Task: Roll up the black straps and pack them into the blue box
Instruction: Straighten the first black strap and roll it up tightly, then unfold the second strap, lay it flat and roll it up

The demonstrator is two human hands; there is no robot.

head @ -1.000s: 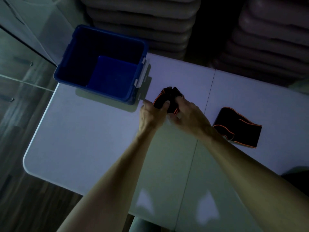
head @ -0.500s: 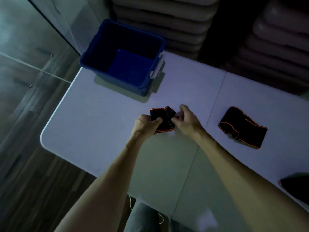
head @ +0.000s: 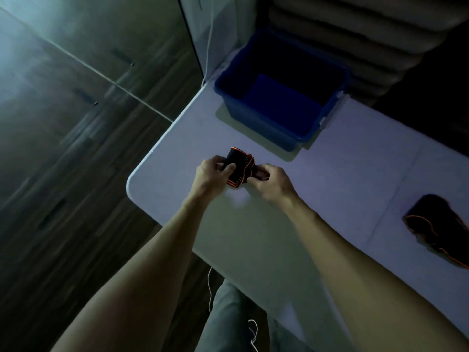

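A rolled black strap [head: 239, 168] with orange edging is gripped between both my hands just above the white table [head: 342, 179]. My left hand [head: 212, 175] pinches its left side, thumb on top. My right hand [head: 272, 182] holds the right end. The open blue box [head: 279, 92] stands behind them at the table's far left corner, and its inside looks bare. A second black strap [head: 439, 227] with orange trim lies loosely folded on the table at the far right.
Stacked pale cushions [head: 368, 34] rise behind the box. The table's rounded corner [head: 132, 181] and left edge drop to a dark wood floor [head: 63, 174]. My grey trousers [head: 228, 321] and a white cord [head: 209, 288] show below the near edge.
The view has swung left, so the box and the loose strap sit further right in frame. Both hands keep hold of the rolled strap, now turned more upright.
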